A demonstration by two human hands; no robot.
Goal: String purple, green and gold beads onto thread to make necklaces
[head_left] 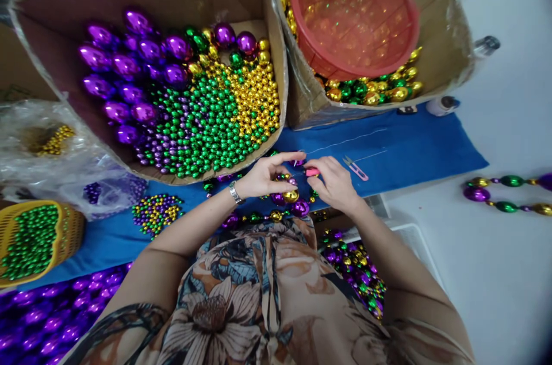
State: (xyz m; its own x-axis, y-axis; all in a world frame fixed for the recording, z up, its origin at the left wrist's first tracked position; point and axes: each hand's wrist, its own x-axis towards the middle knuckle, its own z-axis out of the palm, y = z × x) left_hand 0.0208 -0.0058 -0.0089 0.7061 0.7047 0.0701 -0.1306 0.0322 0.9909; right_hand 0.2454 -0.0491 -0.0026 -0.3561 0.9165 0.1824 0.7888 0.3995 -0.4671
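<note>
My left hand (268, 175), a metal watch on its wrist, curves around part of a bead string (290, 196) with large gold and purple beads. Its index finger stretches forward, apart from the thumb, with a bit of white thread near the tip. The other fingers are mostly hidden. Close by on the right, my right hand (333, 182) is closed on a small pink-handled tool (311, 172), whose tip I cannot make out. More of the strung beads lie beneath both hands. Pink thread snips (356, 168) rest just right of my right hand.
A cardboard box (282, 60) of purple, green and gold beads stands ahead. Beside it, a red basket (353, 69) sits in another bead box. Loose threads (357, 138) lie on the blue cloth (431, 149). A yellow basket (71, 233) of green beads is at left.
</note>
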